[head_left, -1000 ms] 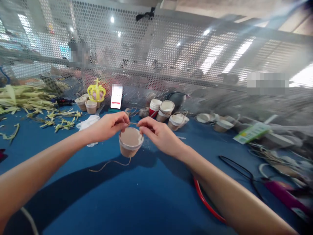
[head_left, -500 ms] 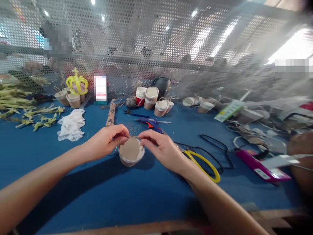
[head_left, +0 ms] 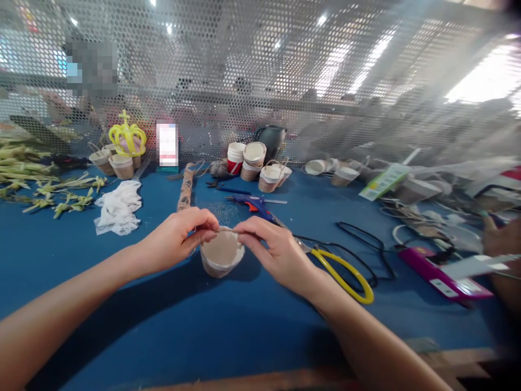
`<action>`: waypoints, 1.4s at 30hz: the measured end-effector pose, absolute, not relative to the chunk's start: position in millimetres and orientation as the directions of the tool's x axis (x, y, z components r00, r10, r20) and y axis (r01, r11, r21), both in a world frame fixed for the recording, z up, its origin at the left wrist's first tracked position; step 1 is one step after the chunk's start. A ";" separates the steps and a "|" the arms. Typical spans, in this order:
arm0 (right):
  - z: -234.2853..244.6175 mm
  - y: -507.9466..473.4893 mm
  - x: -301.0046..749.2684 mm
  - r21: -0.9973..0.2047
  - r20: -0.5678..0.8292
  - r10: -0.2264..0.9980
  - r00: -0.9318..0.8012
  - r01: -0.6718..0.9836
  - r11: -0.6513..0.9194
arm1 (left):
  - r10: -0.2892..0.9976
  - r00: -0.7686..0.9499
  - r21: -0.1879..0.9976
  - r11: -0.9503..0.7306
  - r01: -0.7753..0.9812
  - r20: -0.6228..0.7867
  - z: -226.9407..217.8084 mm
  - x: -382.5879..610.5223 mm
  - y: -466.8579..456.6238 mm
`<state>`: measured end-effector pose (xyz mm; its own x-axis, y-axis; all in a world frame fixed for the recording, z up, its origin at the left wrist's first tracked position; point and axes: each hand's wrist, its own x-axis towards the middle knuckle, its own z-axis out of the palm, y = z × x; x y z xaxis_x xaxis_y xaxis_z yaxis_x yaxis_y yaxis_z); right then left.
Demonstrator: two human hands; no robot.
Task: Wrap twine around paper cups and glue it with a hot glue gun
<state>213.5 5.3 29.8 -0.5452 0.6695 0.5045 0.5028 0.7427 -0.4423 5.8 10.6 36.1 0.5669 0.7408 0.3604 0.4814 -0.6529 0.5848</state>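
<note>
A small paper cup [head_left: 222, 266] with a pale rim and brown wrapping sits on the blue table in front of me, its mouth tilted toward me. Across its far rim runs a short piece of brown twine [head_left: 227, 229]. My left hand [head_left: 181, 237] pinches the twine's left end between thumb and fingers. At the other end, my right hand [head_left: 273, 247] pinches it too, close to the rim. Whether the fingertips also touch the cup is hard to make out. Just behind the left hand lies a wound bundle of twine [head_left: 186, 187].
A blue glue gun [head_left: 256, 205] and yellow-handled scissors [head_left: 345, 271] lie beyond and beside my right hand. Farther right are a purple power strip [head_left: 442, 274] and another person's hand [head_left: 494, 239]. White cloth [head_left: 119, 207] and several cups [head_left: 271, 178] stand or lie farther back.
The view has shifted slightly. Both hands keep their pinch, and the twine between them shows more plainly over the cup's far rim. Another person's hand has come farther into view at right.
</note>
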 end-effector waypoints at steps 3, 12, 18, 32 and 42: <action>29.6 5.1 214.0 -0.432 0.507 0.668 -0.545 0.509 0.744 | 0.741 0.567 0.584 -0.653 0.482 0.360 36.1 6.7 11.0; 29.7 5.4 214.6 -0.440 0.482 0.691 -0.538 0.533 0.722 | 0.749 0.563 0.617 -0.635 0.465 0.348 35.9 6.2 11.8; 30.7 5.2 215.3 -0.449 0.470 0.699 -0.539 0.536 0.715 | 0.759 0.557 0.638 -0.620 0.457 0.338 34.4 6.2 14.3; 30.9 5.5 213.2 -0.468 0.458 0.715 -0.528 0.540 0.699 | 0.784 0.548 0.720 -0.557 0.413 0.291 33.9 6.9 13.3; 26.1 6.0 217.3 -0.477 0.506 0.706 -0.495 0.521 0.707 | 0.780 0.568 0.819 -0.491 0.297 0.262 16.5 2.9 13.5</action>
<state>217.3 6.0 26.1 -0.4947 0.7063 0.5064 0.5213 0.7074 -0.4773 2.9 13.5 16.5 0.5681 0.7802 0.2620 0.2969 -0.4912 0.8189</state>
